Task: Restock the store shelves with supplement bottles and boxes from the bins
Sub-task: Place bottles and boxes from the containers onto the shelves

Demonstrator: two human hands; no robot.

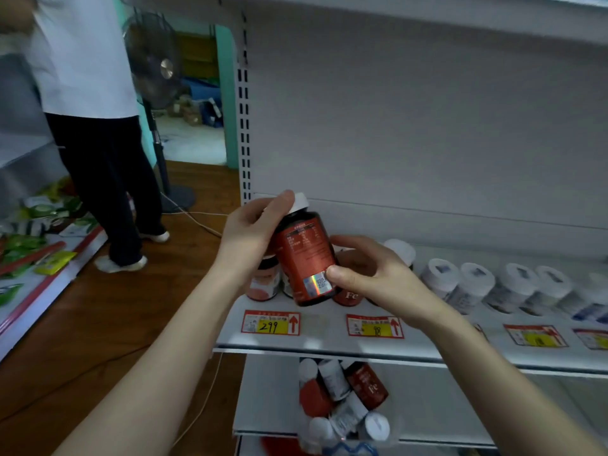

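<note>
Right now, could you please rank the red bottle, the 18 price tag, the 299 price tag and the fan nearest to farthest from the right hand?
1. Red bottle: gripped by the right hand.
2. 18 price tag: just below it.
3. 299 price tag: further left.
4. Fan: far back left.

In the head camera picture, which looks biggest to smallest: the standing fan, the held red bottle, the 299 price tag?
Largest to smallest: standing fan, red bottle, 299 price tag. The bottle is nearer, which inflates it.

Fan: black, on stand, by doorway
Person: stands beside fan, white shoes
Cable: white — across wood floor
</note>
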